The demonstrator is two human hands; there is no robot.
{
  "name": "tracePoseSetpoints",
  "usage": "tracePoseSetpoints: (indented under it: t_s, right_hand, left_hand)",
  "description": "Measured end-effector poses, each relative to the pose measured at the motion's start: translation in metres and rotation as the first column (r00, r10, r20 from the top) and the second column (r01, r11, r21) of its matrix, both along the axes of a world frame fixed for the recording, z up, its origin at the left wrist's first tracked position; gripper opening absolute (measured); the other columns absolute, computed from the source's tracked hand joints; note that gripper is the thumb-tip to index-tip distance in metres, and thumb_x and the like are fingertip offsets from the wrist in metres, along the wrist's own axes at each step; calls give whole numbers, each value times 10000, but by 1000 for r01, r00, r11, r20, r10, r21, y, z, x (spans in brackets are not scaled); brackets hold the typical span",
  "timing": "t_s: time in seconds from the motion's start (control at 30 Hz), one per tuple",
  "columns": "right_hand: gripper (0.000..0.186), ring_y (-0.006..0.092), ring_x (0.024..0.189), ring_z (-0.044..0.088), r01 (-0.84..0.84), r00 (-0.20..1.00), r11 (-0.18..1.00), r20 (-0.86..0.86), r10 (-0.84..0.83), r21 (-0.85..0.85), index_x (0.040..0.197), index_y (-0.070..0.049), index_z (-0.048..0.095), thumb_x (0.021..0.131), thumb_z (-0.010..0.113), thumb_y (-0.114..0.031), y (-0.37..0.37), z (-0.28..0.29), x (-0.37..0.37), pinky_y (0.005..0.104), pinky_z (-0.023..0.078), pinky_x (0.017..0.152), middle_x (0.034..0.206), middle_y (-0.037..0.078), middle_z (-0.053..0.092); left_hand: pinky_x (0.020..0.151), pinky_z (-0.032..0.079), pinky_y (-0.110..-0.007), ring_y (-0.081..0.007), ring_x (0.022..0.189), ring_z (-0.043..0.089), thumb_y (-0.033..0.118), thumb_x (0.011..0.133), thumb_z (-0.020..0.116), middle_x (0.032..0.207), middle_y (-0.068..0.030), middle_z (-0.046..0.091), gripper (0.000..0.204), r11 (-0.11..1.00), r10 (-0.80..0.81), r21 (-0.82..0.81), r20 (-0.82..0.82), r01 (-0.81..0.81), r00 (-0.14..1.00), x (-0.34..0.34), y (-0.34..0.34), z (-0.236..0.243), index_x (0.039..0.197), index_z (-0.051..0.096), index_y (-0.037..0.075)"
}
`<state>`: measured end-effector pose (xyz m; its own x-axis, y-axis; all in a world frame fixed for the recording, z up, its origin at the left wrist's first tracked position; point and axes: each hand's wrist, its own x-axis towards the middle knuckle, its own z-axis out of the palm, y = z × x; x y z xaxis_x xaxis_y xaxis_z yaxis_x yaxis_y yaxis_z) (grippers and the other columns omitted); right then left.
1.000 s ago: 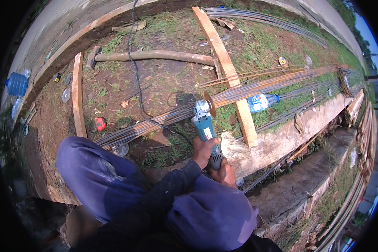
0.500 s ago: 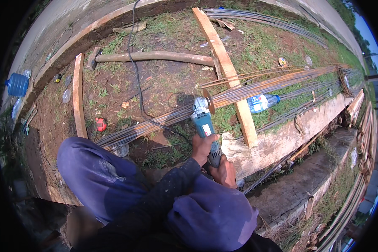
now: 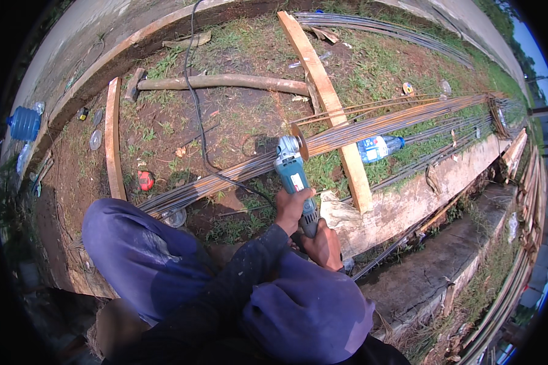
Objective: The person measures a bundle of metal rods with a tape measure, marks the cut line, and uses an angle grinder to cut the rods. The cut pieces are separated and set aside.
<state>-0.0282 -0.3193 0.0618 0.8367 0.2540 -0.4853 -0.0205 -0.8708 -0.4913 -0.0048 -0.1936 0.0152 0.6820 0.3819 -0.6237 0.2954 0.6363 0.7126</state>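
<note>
A teal and grey angle grinder (image 3: 294, 178) is gripped in both hands. My left hand (image 3: 291, 210) wraps round the middle of its body, and my right hand (image 3: 324, 246) closes round its rear end. The thin brown cutting disc (image 3: 299, 142) stands on edge at a bundle of rusty steel bars (image 3: 371, 131); whether it touches or cuts into them is hard to tell. Faint orange streaks, like sparks, rise beyond the disc. The bars lie across a timber beam (image 3: 329, 91). A black cable (image 3: 202, 131) runs over the bars toward the grinder.
A sledgehammer (image 3: 219, 81) lies beyond the bars, near a second timber (image 3: 112, 137). A red tape measure (image 3: 145, 180) sits left on the soil. A blue-labelled plastic bottle (image 3: 380, 148) lies beside the beam. Low concrete edging (image 3: 420, 194) runs along the right, with more bars alongside.
The grinder and both hands have shifted slightly left and toward the far side. Faint orange streaks now show beyond the disc. My grip looks the same.
</note>
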Motion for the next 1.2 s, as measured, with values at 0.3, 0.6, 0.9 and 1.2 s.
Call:
tracePoseSetpoints:
  t_s: [0.3, 0.6, 0.9, 1.2]
  right_hand:
    - [437, 507, 791, 671, 16, 999, 999, -29, -17, -33, 974, 72, 578, 763, 741, -274, -4, 1, -5, 549, 534, 733, 808, 337, 667]
    - [465, 497, 770, 674, 18, 1000, 999, -5, -18, -34, 963, 47, 590, 749, 774, -322, -21, -9, -22, 573, 531, 719, 784, 311, 675]
    - [482, 506, 791, 669, 30, 999, 999, -19, -30, -12, 988, 45, 581, 738, 773, -320, -16, -8, -12, 568, 532, 717, 798, 326, 670]
    - [439, 491, 829, 678, 25, 999, 999, -41, -26, -37, 1009, 76, 586, 745, 739, -240, -3, 3, -3, 526, 537, 750, 829, 327, 673]
  left_hand:
    - [639, 486, -324, -122, 704, 601, 119, 774, 750, 816, -12, 623, 188, 1000, -3, -2, 51, 3, 999, -8, -4, 8, 889, 624, 38]
    - [616, 474, -311, -99, 666, 580, 124, 782, 744, 767, 5, 599, 160, 999, 29, -47, 83, -25, 996, -19, -15, 6, 849, 615, 56]
    - [604, 469, -312, -108, 649, 581, 121, 774, 752, 760, -2, 611, 159, 999, 23, -36, 58, -21, 998, -10, -12, 4, 835, 623, 53]
    - [669, 470, -333, -144, 726, 589, 168, 764, 730, 826, -26, 609, 240, 1000, -9, 4, 7, 9, 1000, -5, -4, 10, 934, 627, 34]
